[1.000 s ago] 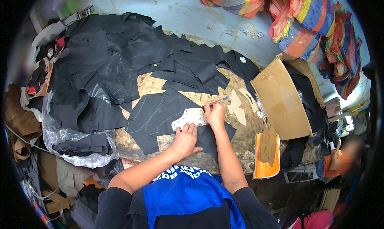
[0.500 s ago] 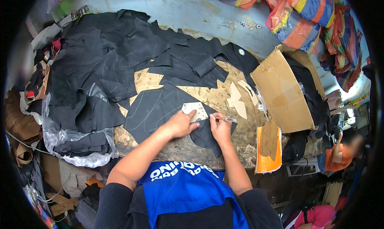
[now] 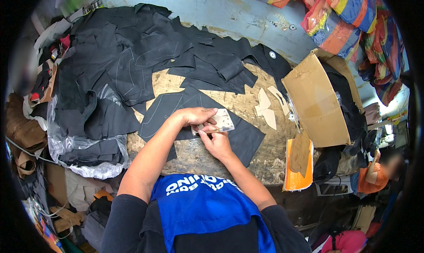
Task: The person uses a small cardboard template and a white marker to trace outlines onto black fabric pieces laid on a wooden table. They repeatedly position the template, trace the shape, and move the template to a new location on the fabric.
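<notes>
My left hand [image 3: 198, 117] is bent over a pale, speckled flat template [image 3: 225, 117], its fingers gripping the template's left side. Just below, my right hand [image 3: 217, 143] is closed around a slim pen [image 3: 226, 129], which lies across the template's lower edge. The two hands almost touch, and their fingers partly hide the template and the pen tip. Beneath them a black sheet of material [image 3: 245, 136] with thin pale outlines is spread on the worn wooden table [image 3: 190, 153].
Overlapping black sheets [image 3: 132, 45] cover the table's far and left parts. Pale cut templates [image 3: 265, 109] lie to the right, near a cardboard box [image 3: 316, 100] and an orange-and-white pad [image 3: 289, 180] with a brown piece on it. A clear plastic bag [image 3: 88, 167] sits at left. Another person [image 3: 373, 175] is at far right.
My right hand has moved left with the pen, up against my left hand. The black sheet beneath has shifted, its corner now reaching farther right. The view has shifted slightly.
</notes>
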The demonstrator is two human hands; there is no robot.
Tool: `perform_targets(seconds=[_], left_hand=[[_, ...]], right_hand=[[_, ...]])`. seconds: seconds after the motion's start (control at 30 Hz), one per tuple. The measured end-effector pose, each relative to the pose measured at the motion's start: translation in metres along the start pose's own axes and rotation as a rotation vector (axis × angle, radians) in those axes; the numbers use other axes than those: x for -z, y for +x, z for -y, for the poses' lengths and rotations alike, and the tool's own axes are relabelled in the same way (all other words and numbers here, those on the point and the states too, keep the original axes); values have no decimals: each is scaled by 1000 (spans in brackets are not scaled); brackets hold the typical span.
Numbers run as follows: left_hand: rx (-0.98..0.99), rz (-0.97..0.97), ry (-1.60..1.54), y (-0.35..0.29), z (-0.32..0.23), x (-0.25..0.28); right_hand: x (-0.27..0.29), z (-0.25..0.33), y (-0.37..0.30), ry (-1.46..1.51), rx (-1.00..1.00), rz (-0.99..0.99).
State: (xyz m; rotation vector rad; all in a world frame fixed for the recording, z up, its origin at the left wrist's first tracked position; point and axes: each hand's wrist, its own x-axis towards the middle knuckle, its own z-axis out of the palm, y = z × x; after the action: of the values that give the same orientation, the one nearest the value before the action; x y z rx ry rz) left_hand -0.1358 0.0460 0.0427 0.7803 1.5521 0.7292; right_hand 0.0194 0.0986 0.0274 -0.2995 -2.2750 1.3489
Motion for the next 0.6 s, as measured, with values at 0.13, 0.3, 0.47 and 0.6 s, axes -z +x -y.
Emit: perform_targets(seconds=[0.13,0.3,0.47,0.6], left_hand=[[-27,-16,-2,0,2,2],[32,-22,5,-1,-3,0],[-83,-167,146,-6,-6,-11],[-278,-434,668,-13,-3,-46]], right_hand=[[-4,-4,0,-73,-25,101],[9,-12,1,-66,102,-32],[79,-30,8,-375,-150,-157],[90,-40,9,-376,-98,-374]])
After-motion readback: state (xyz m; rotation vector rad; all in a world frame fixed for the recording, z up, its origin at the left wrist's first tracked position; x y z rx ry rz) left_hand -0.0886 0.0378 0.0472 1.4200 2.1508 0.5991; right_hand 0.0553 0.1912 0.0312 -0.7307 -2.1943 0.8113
